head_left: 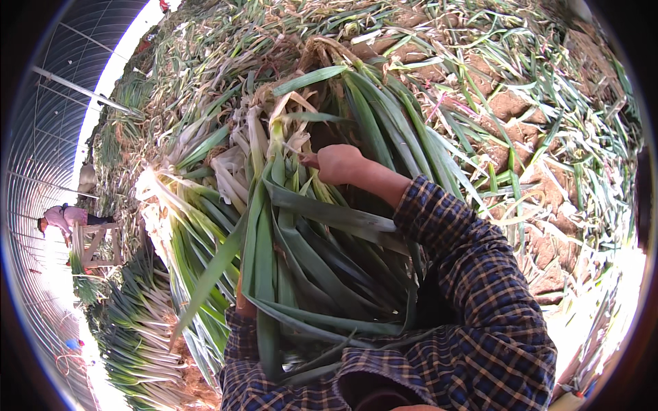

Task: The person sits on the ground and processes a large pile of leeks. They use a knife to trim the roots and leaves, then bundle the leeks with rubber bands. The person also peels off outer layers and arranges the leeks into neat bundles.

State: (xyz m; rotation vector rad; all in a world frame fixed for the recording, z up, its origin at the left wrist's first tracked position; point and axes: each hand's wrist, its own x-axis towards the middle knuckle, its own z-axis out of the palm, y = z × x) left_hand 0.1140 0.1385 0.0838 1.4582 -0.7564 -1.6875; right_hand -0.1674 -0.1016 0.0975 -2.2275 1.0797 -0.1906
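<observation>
A large bundle of leeks with long green leaves (308, 246) fills the space between my arms. My right hand (337, 164) is closed near the middle of the bundle, by pale stalks and dry husks (243, 137); what its fingers hold is too hidden to name. My left hand (245, 298) is mostly hidden behind the hanging leaves at the lower left of the bundle, so its fingers do not show. More leeks with peeling white ends (164, 198) lie against the bundle on the left.
Loose leaves (439, 27) and brown soil (510, 109) surround me. A row of leeks (137, 329) lies at the lower left. A person (72, 219) bends by a wooden frame (103, 246) at the far left, under an arched metal roof (62, 82).
</observation>
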